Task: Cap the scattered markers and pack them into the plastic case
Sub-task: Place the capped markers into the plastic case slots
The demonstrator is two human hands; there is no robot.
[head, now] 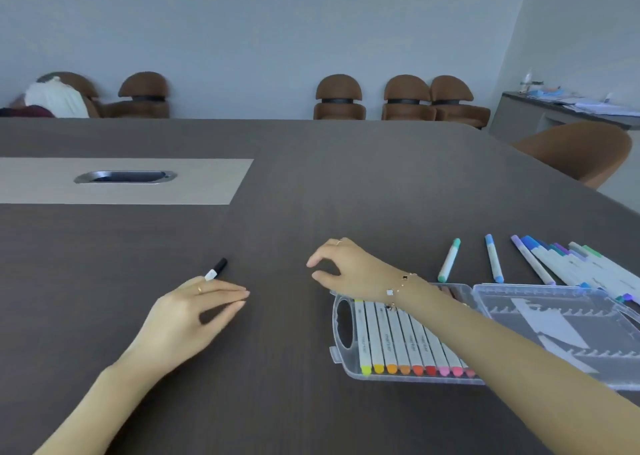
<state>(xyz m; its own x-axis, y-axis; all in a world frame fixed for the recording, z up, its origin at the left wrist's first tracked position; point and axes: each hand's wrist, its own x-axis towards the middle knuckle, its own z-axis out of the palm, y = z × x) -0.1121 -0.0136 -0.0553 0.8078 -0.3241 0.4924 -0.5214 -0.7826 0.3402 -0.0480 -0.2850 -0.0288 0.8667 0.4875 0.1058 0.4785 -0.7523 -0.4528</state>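
A clear plastic case (335, 354) lies open at the lower right, its lid (554, 319) folded out to the right. A row of capped markers (405, 350) with yellow to pink caps fills its left half. Loose markers lie beyond it: a green one (449, 260), a blue one (494, 258) and a pile of blue, purple and green ones (571, 264). My right hand (343, 271) hovers left of the case, fingers loosely curled, holding nothing. My left hand (194, 312) lies low with fingers straight. A black-capped marker (216, 269) sticks out behind it; I cannot tell if they touch.
The dark wooden table (277, 184) has a light inset panel with a metal cable opening (124, 176) at the far left. Brown chairs (408, 99) line the far edge, another chair (581, 149) stands at the right, and a sideboard (554, 108) holds papers.
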